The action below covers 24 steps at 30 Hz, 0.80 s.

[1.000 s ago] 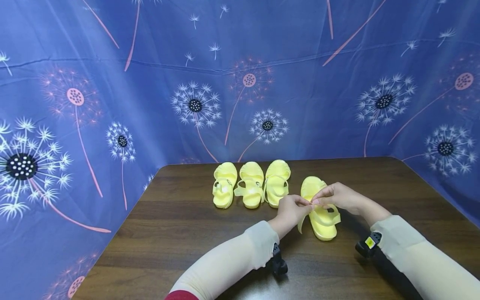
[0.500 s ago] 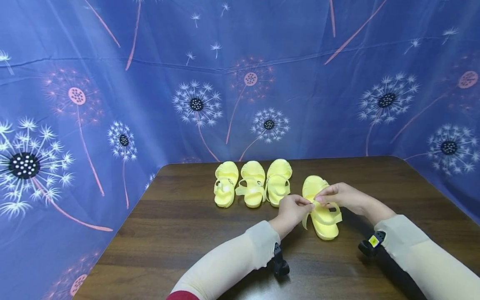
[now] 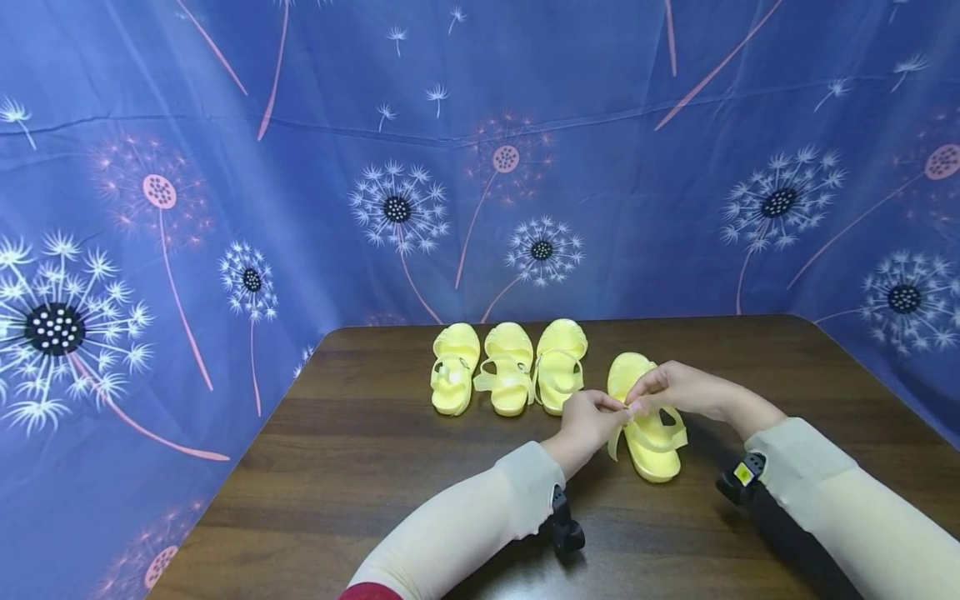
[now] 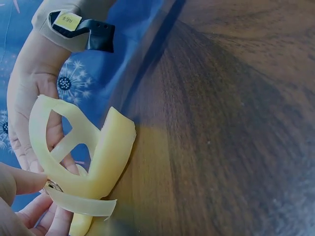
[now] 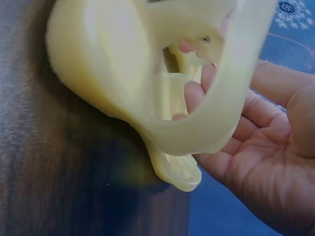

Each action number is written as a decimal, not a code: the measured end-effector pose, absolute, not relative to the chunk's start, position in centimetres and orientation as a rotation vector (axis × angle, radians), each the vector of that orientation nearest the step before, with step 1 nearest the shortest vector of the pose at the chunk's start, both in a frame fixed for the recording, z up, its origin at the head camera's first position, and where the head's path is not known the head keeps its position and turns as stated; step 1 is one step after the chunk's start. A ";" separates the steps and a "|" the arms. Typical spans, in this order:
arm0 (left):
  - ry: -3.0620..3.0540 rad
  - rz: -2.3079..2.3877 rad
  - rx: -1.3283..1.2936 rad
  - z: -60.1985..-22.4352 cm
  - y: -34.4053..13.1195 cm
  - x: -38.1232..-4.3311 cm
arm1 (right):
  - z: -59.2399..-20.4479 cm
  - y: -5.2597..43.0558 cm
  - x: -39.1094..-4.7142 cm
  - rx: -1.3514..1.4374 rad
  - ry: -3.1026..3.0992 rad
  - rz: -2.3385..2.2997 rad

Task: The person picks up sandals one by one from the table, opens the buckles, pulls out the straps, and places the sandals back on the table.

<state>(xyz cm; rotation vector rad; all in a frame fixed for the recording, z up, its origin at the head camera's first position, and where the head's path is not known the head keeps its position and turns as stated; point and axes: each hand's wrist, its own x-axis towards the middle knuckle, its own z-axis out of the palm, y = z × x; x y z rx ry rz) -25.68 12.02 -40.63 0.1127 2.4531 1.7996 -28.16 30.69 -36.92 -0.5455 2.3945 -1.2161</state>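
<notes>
A yellow sandal (image 3: 655, 463) lies on the table with its toe pointing away. My left hand (image 3: 588, 423) comes in from its left and pinches the strap (image 4: 83, 204) beside a small metal buckle (image 4: 53, 186). The strap's free end sticks out past the fingers. From the right, my right hand (image 3: 686, 392) holds the strap at the same spot, its fingertips meeting the left ones. In the right wrist view, the sandal's heel strap (image 5: 209, 130) loops in front of the right fingers and partly hides them.
Three more yellow sandals, a left one (image 3: 452, 400), a middle one (image 3: 509, 403) and a right one (image 3: 557, 401), stand in a row at the table's back edge. Behind the brown wooden table (image 3: 360, 467) hangs a blue dandelion-print cloth (image 3: 630, 208).
Both hands stay at the buckle with only small finger shifts. The loose strap end on the sandal's left has drawn closer to the sandal. The head view has drifted slightly.
</notes>
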 end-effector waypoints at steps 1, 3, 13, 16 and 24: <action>2.450 1.806 0.116 -40.7 12.1 -25.7 | -36.9 30.7 -28.2 -0.556 2.402 -1.207; 2.444 1.810 0.130 -40.8 12.1 -25.6 | -37.0 30.8 -28.2 -0.550 2.385 -1.227; 2.471 1.780 0.193 -40.6 11.7 -25.3 | -38.2 31.4 -28.3 -0.480 2.224 -1.440; 2.481 1.763 0.190 -40.6 11.6 -25.4 | -38.5 31.7 -28.3 -0.427 2.224 -1.474; 2.476 1.756 0.173 -40.6 11.6 -25.5 | -38.9 32.0 -28.1 -0.382 2.216 -1.545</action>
